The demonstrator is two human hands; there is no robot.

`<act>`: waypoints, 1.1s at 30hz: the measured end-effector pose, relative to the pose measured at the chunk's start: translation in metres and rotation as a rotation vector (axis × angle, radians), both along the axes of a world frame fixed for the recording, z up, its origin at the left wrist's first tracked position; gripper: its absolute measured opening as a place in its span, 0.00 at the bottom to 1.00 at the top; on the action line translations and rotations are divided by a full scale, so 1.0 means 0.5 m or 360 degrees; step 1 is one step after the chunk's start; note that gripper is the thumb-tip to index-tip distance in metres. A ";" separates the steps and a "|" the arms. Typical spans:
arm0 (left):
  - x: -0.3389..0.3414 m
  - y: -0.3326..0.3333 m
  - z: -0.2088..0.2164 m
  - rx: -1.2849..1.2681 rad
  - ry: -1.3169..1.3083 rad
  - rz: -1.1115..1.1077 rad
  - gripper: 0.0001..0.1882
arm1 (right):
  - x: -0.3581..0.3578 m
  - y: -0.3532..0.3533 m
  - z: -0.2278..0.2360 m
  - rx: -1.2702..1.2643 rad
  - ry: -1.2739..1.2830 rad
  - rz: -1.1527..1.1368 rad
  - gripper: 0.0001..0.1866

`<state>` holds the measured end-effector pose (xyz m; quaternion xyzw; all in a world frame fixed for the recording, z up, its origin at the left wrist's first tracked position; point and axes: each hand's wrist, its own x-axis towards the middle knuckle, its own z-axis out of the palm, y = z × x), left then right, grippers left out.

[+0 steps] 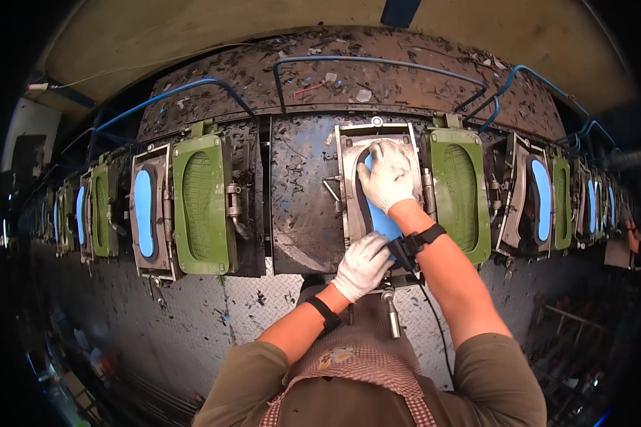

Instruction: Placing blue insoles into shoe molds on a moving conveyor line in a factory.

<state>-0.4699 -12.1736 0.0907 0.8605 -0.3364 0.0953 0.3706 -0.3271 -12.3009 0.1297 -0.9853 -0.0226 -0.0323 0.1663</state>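
In front of me a blue shoe sole (384, 223) with a dark rim lies in an open metal mould (349, 160). My right hand (387, 175), in a white knit glove, is over its far end, with fingers curled at the edge and thumb on the blue face. At the near end my left hand (365, 265), gloved alike, has its bent fingers closed on the sole's edge. The gloves and the right wrist hide much of both ends. Beside this mould on the right is a green mould half (457, 192) with a sole-shaped recess.
More moulds stand in a row: a blue sole (144, 213) and a green mould half (202, 203) on the left, another blue sole (541, 199) on the right. Blue rails (377, 58) run behind. A metal handle (393, 317) juts toward me. Dark scraps litter the bench (303, 192).
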 end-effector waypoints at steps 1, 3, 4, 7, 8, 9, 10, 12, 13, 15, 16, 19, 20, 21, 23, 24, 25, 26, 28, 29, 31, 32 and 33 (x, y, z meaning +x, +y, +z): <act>0.000 0.000 0.001 0.0014 0.0001 0.0016 0.15 | 0.005 0.002 -0.004 -0.0014 -0.0088 0.0001 0.25; 0.003 -0.004 0.007 0.0026 0.0012 -0.0017 0.16 | 0.008 -0.004 -0.002 -0.0064 0.0028 0.0006 0.27; 0.007 -0.003 0.008 0.0042 0.0005 -0.0047 0.16 | 0.006 -0.011 -0.006 -0.0068 0.0036 -0.0013 0.27; 0.058 -0.029 0.030 0.0236 -0.0168 -0.0500 0.19 | -0.027 -0.106 -0.067 0.0677 0.0014 -0.0237 0.33; 0.084 -0.016 0.041 0.0438 -0.0294 -0.0655 0.22 | -0.060 -0.110 -0.035 0.0975 0.0056 -0.0187 0.30; 0.108 -0.013 0.056 0.0550 -0.0219 -0.0891 0.25 | -0.131 -0.148 -0.025 0.0500 -0.0098 0.0214 0.25; 0.140 -0.009 0.062 0.0669 -0.0144 -0.1112 0.28 | -0.208 -0.161 -0.010 -0.0090 -0.0245 0.0359 0.19; 0.177 -0.001 0.048 0.0641 0.0188 -0.1257 0.34 | -0.392 -0.114 0.037 0.0806 0.0373 -0.0513 0.18; 0.176 -0.007 0.039 0.0595 0.0125 -0.1230 0.34 | -0.489 -0.104 0.020 0.1159 0.0668 -0.0821 0.20; 0.162 -0.015 0.028 0.0626 0.0015 -0.1227 0.34 | -0.558 -0.046 0.019 0.1455 0.1401 -0.0803 0.16; 0.163 -0.020 0.028 0.0699 -0.0046 -0.1233 0.34 | -0.562 -0.024 0.020 0.1903 0.1819 -0.0945 0.12; 0.172 -0.028 0.046 0.0795 0.0001 -0.1297 0.35 | -0.473 -0.095 0.018 0.0449 0.1602 0.0286 0.08; 0.186 -0.028 0.050 0.0781 -0.0019 -0.1318 0.36 | -0.453 -0.116 0.028 0.0036 0.1271 0.0593 0.07; 0.188 -0.028 0.054 0.0699 0.0154 -0.1328 0.36 | -0.485 -0.110 0.012 -0.0169 0.1104 0.0562 0.05; 0.203 0.004 0.073 0.0335 0.0248 -0.0764 0.33 | -0.525 -0.109 -0.014 -0.0043 0.0807 0.0460 0.04; 0.230 0.019 0.024 0.0242 0.0230 -0.0194 0.28 | -0.533 -0.123 -0.023 0.0079 0.0505 0.0355 0.03; 0.261 0.011 0.078 -0.0063 0.0910 0.0364 0.23 | -0.517 -0.158 -0.023 0.0023 0.0307 0.0631 0.04; 0.295 0.122 -0.072 -0.1217 0.1218 0.0948 0.26 | -0.481 -0.143 -0.008 0.0101 0.0373 0.0919 0.04; 0.327 0.135 -0.157 -0.2152 0.2247 0.1037 0.30 | -0.472 -0.155 -0.040 0.0214 0.0705 0.0973 0.05; 0.305 0.263 -0.234 -0.1783 0.1683 0.0804 0.33 | -0.437 -0.114 -0.027 0.0270 0.0605 0.1161 0.05; 0.257 0.067 -0.211 -0.2042 0.2401 0.0996 0.43 | -0.486 -0.177 -0.036 0.0130 0.0497 0.0747 0.05; 0.231 0.069 -0.176 -0.2115 0.2451 0.0885 0.44 | -0.493 -0.179 -0.033 0.0072 0.0494 0.0699 0.06; 0.211 0.107 -0.173 -0.2149 0.2446 0.1024 0.44 | -0.489 -0.165 -0.026 0.0114 0.0493 0.0712 0.06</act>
